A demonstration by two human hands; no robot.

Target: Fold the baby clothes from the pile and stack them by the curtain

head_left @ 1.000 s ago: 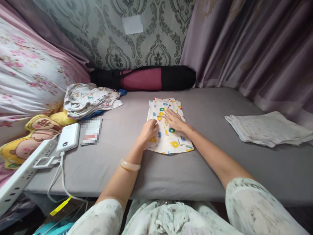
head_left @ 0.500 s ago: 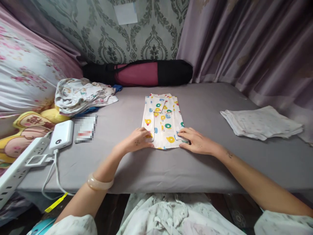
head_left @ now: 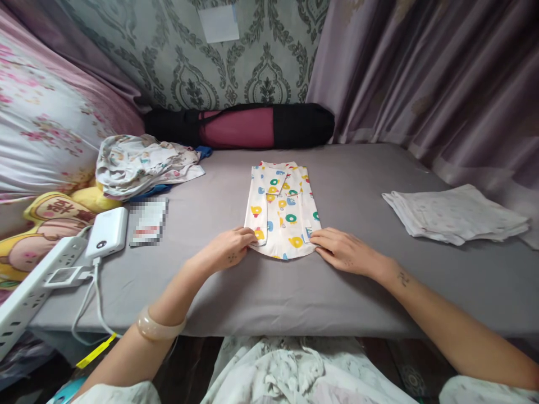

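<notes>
A small white garment (head_left: 280, 216) with a colourful duck-like print lies folded lengthwise on the grey sheet, its collar end away from me and its sleeves laid down over the body. My left hand (head_left: 231, 247) pinches its near left corner. At the near right corner, my right hand (head_left: 341, 249) has its fingers and thumb closed on the edge. The curved near hem lies flat between both hands.
Folded white cloths (head_left: 455, 213) lie at the right, a crumpled clothes pile (head_left: 143, 165) at the left. A power bank (head_left: 106, 231), blurred packet (head_left: 147, 221) and power strip (head_left: 37, 275) are at the left. A black and maroon roll (head_left: 238, 127) lies at the back.
Both hands have moved outward and slightly nearer to me, to the garment's lower corners. The hem between them is now wider, and more of it shows.
</notes>
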